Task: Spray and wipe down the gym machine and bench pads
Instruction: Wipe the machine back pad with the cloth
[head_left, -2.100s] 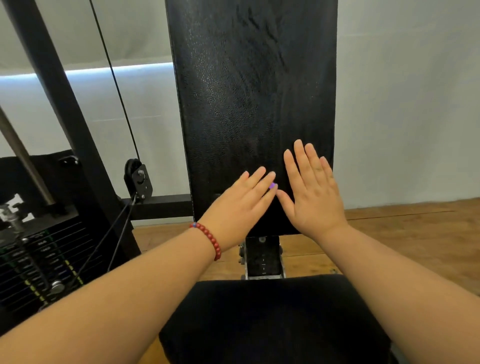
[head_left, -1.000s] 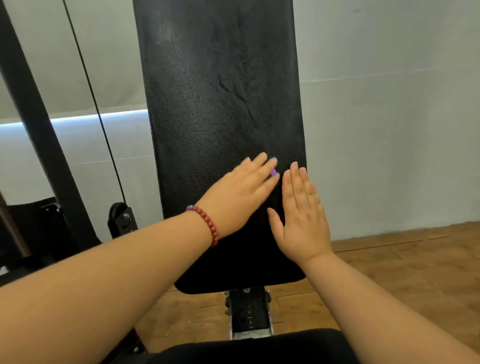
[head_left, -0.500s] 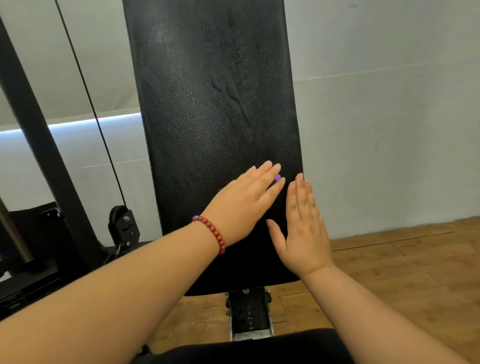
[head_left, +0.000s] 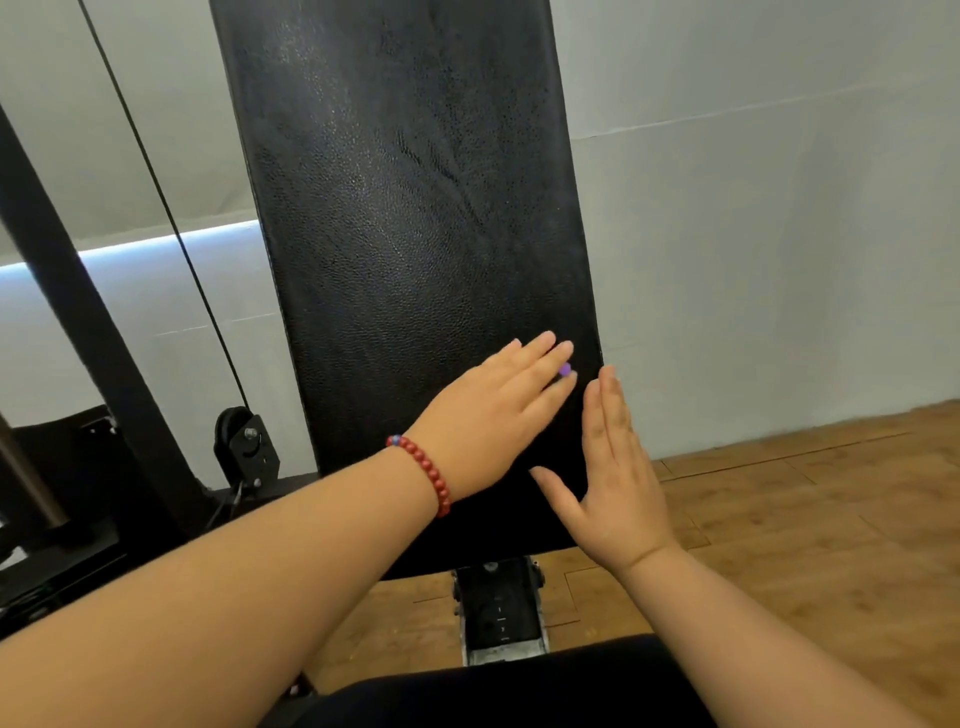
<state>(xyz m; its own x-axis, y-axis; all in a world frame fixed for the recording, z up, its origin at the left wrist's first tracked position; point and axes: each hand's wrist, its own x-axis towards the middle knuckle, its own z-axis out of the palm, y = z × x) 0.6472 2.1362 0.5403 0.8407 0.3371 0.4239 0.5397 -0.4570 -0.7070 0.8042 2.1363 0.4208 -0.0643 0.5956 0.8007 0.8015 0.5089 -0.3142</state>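
Observation:
A tall black back pad (head_left: 415, 234) of the bench stands upright in the middle of the head view, with faint streaks on its grain. My left hand (head_left: 488, 421), a red bead bracelet on its wrist, lies flat on the pad's lower right part, fingers straight; a small purple thing shows under its fingertips. My right hand (head_left: 618, 478) is flat with straight fingers at the pad's right edge, thumb on the pad. The black seat pad (head_left: 493, 696) fills the bottom edge. No cloth or spray bottle is in sight.
A black machine upright (head_left: 67, 312) and a thin cable (head_left: 171, 218) run down to a pulley (head_left: 244, 447) at left. A metal bench hinge bracket (head_left: 501, 613) sits between the pads. Grey wall behind, wooden floor (head_left: 805, 519) at right.
Both hands have slid rightward across the lower back pad; my right hand has moved from flat on the pad to its right edge. The view shifted as my head moved.

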